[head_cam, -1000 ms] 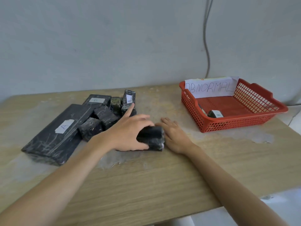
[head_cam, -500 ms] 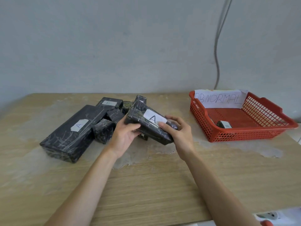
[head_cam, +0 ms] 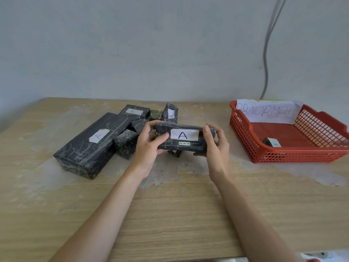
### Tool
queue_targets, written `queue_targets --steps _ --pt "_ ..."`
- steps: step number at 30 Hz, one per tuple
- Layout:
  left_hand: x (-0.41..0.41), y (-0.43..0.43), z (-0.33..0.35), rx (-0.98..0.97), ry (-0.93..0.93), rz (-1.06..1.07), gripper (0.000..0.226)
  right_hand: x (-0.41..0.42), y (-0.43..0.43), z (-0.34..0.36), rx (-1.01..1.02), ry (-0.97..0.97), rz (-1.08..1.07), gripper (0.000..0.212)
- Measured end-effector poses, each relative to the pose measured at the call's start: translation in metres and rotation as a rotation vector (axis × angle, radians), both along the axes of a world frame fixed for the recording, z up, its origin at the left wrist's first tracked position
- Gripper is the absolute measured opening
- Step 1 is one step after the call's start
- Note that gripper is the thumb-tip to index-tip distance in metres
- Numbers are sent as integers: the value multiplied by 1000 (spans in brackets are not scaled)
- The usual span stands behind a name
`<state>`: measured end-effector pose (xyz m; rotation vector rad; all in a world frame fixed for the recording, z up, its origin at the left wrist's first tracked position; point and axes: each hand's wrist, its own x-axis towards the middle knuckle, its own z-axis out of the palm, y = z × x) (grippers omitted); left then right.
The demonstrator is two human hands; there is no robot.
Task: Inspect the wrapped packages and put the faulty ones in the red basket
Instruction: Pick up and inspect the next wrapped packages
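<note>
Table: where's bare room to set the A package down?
Bare table along the near edge, either side of the forearms, and between the held A package in the right hand and the red basket. Crowded: the package pile behind and left of the left hand. One small package lies in the basket.

Makeshift sorting station: wooden table [head_cam: 170,214], labelled basket [head_cam: 292,156], bare wall [head_cam: 151,44]

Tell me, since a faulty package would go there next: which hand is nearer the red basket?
Right. The right hand grips the held package at its end facing the red basket, with bare table between them; the left hand grips the opposite end, farther off.
</note>
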<state>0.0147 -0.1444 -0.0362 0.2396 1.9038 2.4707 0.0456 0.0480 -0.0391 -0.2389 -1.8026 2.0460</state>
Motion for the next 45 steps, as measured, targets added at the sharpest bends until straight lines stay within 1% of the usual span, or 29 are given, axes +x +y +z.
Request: queue_targets --steps 2,3,5,7,9,11,13,14,15,18,20,23,26,28,29,31,32,34,35,37,38,40,43,45 --pt "1 3 0 24 -32 27 24 1 -1 0 -1 18 -11 26" --pt "3 5 0 5 -38 49 29 1 -1 -1 20 34 -26 24" --pt "5 10 -2 -94 -46 119 38 0 -2 -3 92 62 -46 18" --pt "7 13 -6 -163 -41 186 34 2 -3 -3 130 87 -47 12" --pt "6 15 -9 -191 -4 229 29 5 -3 -2 130 110 -28 11" --pt "3 15 -11 -219 64 271 31 6 -3 -3 117 131 30 15" --pt "3 14 -9 -224 105 297 30 7 -5 -4 157 126 71 33" --pt "3 13 -8 -212 116 290 30 6 -5 -4 182 123 72 38" --pt "3 12 -7 -200 126 271 30 5 -6 -5 207 123 60 38" --pt "5 10 -5 -238 149 198 38 3 -3 -6 266 140 19 29" --pt "5 10 -4 -273 145 181 37 3 -2 -4 274 158 -3 29" --pt "2 10 -3 -250 166 209 24 -2 -4 1 272 153 6 31" --pt "-1 8 -3 -249 203 274 23 -14 -7 10 287 124 5 40" --pt "-2 11 -5 -243 207 288 23 -23 -8 15 316 129 -32 38" --pt "-1 13 -4 -230 188 289 28 -26 -9 17 326 132 -50 36" --pt "1 15 -2 -227 144 297 52 -27 -11 14 309 139 -63 35" --pt "-1 14 -3 -234 161 306 54 -26 -12 10 292 146 -55 33" --pt "-4 11 -5 -272 216 349 30 -20 -15 5 272 136 3 27" --pt "-4 10 -4 -296 234 362 21 -18 -16 3 274 122 30 31" --pt "-3 8 -2 -299 237 345 13 -14 -17 4 282 123 32 39" --pt "-4 7 -2 -290 231 317 14 -13 -17 5 288 143 19 38" --pt "-4 7 -3 -291 227 261 27 -12 -13 6 319 173 -1 34" --pt "-4 7 -4 -280 215 243 34 -11 -9 6 259 158 54 18" --pt "-2 6 -4 -275 184 215 33 -12 -7 5 263 155 53 23"
